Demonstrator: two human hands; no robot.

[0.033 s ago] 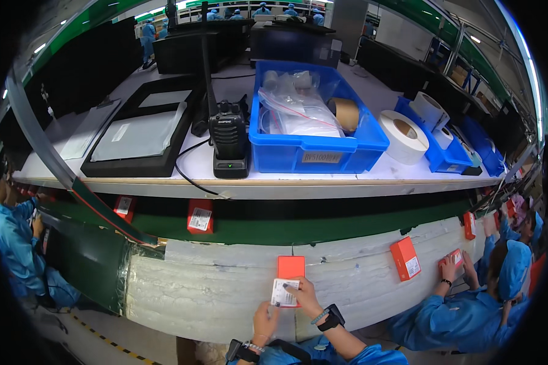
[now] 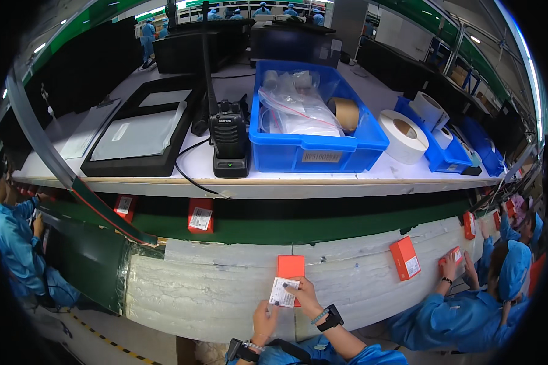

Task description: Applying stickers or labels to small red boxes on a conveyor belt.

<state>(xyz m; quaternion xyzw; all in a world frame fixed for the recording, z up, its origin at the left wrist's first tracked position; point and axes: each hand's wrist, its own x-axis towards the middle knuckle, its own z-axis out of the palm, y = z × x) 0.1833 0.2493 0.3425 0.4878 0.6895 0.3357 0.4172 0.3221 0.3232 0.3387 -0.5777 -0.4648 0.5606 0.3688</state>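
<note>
A red box [image 2: 291, 266] lies in front of me on the pale work surface [image 2: 207, 286]. Over its lower part is a white printed label [image 2: 282, 294], slightly tilted; I cannot tell whether it is loose or stuck down. My right hand [image 2: 307, 296] is closed at the label's upper right edge, with fingertips on its face. My left hand [image 2: 265, 320] pinches near the lower left corner. The fingers partly cover both label and box.
Another red box [image 2: 405, 258] lies to the right, near a co-worker's hands [image 2: 453, 267]. Beyond, a green conveyor belt [image 2: 256, 222] carries red boxes [image 2: 200, 216]. On the shelf above stand a walkie-talkie [image 2: 230, 140], a blue bin [image 2: 316, 146] and a label roll [image 2: 402, 137].
The white label has tilted slightly, its lower left corner shifting a little left. My left hand has moved slightly with it.
</note>
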